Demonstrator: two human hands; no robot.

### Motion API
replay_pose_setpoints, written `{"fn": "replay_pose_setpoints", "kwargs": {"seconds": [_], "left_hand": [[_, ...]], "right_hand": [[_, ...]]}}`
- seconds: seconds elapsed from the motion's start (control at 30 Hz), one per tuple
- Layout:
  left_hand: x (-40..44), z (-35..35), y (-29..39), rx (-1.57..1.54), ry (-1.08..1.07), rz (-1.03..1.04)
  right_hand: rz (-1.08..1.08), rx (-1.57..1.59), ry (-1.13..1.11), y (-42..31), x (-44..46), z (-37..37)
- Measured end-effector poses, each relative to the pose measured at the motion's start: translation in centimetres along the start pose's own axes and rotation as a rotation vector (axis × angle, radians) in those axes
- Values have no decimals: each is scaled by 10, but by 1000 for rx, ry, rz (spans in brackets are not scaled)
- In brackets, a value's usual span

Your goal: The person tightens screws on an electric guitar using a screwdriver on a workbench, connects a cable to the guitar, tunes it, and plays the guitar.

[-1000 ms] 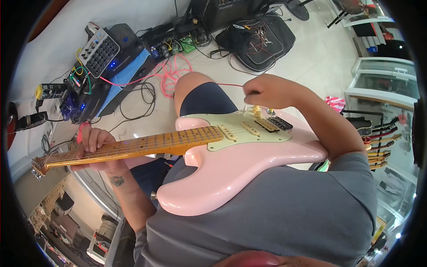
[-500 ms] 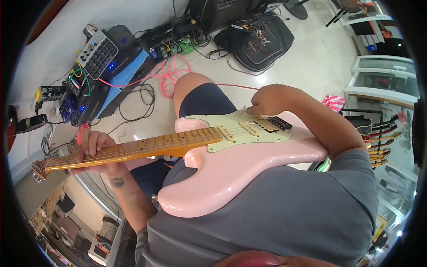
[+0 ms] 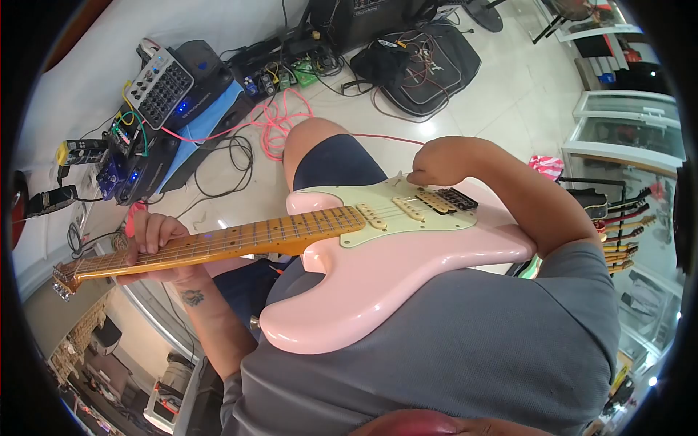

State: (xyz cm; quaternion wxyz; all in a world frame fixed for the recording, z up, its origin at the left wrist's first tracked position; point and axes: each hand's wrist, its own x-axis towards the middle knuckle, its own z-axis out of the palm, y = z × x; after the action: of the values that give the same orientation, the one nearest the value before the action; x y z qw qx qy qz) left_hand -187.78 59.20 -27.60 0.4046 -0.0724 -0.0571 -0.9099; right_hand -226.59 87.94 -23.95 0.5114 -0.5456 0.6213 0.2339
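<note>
A pink electric guitar [image 3: 407, 261] with a pale green pickguard and a maple neck lies across my lap and against my grey shirt. My left hand [image 3: 156, 236] wraps around its neck [image 3: 247, 236] near the headstock, fingers curled over the strings. Close to the bridge [image 3: 456, 200], my right hand [image 3: 445, 161] is closed above the pickguard's far edge, beside the cream pickups [image 3: 408, 209]. The back of that hand hides its fingertips, and I cannot make out what is pinched in them. A small pale tip [image 3: 399, 176] shows beside the fingers.
A mixer [image 3: 160, 89] rests on a dark amplifier at the left. A pink cable [image 3: 276, 125] coils over the tiled floor near my knee. A black gig bag [image 3: 436, 69] lies ahead, with a cable on it. Several guitars [image 3: 622, 236] stand on a rack at the right.
My right hand has shifted slightly to the right near the bridge. My left hand keeps its place on the neck, and the guitar has hardly moved.
</note>
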Motion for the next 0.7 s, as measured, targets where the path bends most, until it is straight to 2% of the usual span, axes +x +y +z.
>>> {"fn": "replay_pose_setpoints", "kwargs": {"seconds": [0.37,0.47,0.57,0.6,0.7], "left_hand": [[0,5,-5,14,74,25],[1,5,-7,-8,67,20],[0,5,-5,-2,59,17],[0,5,-5,0,53,11],[2,7,-5,-1,43,2]], "right_hand": [[64,7,-136,-15,-1,-5],[115,99,-186,-25,-9,-27],[191,-23,87,-22,11,-20],[193,-31,94,-22,19,-15],[-12,49,200,-31,25,-9]]}}
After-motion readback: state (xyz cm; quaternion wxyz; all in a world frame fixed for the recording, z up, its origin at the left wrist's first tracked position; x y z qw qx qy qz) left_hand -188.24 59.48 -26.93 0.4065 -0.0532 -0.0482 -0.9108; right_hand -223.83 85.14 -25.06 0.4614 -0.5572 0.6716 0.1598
